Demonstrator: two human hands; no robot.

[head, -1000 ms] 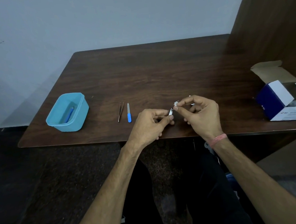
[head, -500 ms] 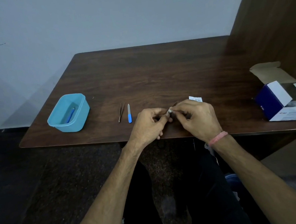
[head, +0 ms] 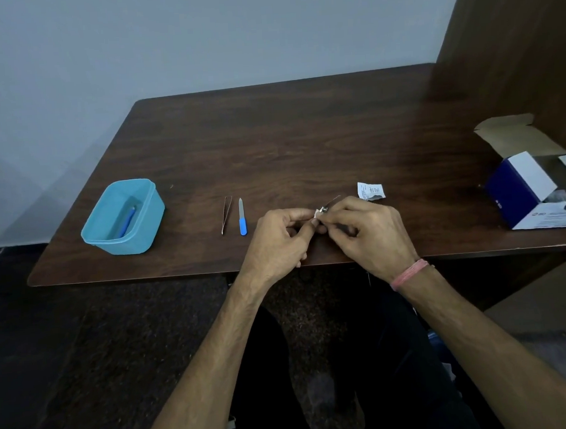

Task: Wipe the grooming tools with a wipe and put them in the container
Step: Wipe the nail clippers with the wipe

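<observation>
Since a second ago, both hands are drawn together and lowered toward the table (head: 270,132), and the wrapper (head: 370,190), earlier hidden behind the right hand (head: 369,232), is now exposed just beyond it. The left hand (head: 276,241) is curled, thumb and forefinger pinching the near end of a small metal tool, apparently a clipper (head: 328,205). The right hand's fingers are pressed together around a scrap of white wipe (head: 317,214), which is held against the tool where the two hands meet. Only a thin dark lever is seen jutting up and away past the right knuckles; the rest of the clipper is covered.

The wiping step is judged to be under way on this piece. One blue tool (head: 128,220) is already lying in the container (head: 143,232) at the left. Tweezers (head: 226,214) and a file (head: 242,216) are lying side by side, apart from each other, between the container and the hands, and are presumably still to be wiped. An open box (head: 535,192) is set at the right edge.

The clipper is expected to be light, rigid and smooth, so it may slip once dampened; a pinch across its flat body near the hinge is advised, with the loose lever kept from swinging. The wipe is soft and flimsy and is best folded over the metal. The tweezers are springy and fine-tipped, and should be taken by the middle of the arms; the file by its blue handle.
</observation>
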